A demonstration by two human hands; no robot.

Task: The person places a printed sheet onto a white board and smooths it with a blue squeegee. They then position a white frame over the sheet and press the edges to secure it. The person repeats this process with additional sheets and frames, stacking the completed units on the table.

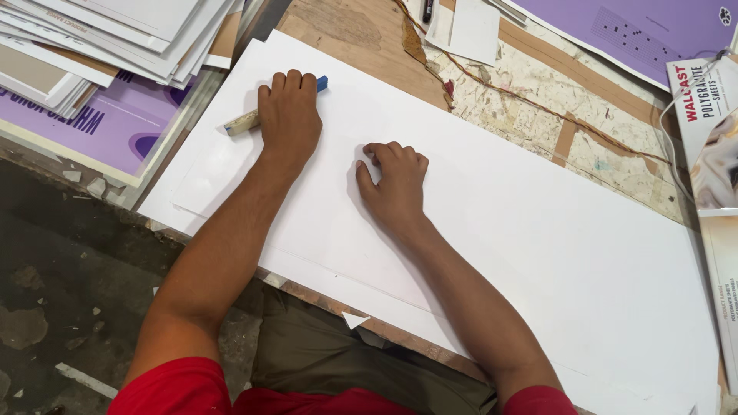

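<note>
A large white sheet lies across a worn wooden board in front of me. My left hand is closed over a small flat tool with a pale wooden end and a blue tip showing past my fingers, pressed down on the sheet near its far left corner. My right hand rests on the middle of the sheet, fingertips curled and pressing down, nothing in it. A thinner white sheet lies on top of the large one under my forearms.
A stack of white and purple printed sheets is piled at the left. More purple sheets and printed cards lie at the right. A twisted cord runs across the board. A concrete floor is below left.
</note>
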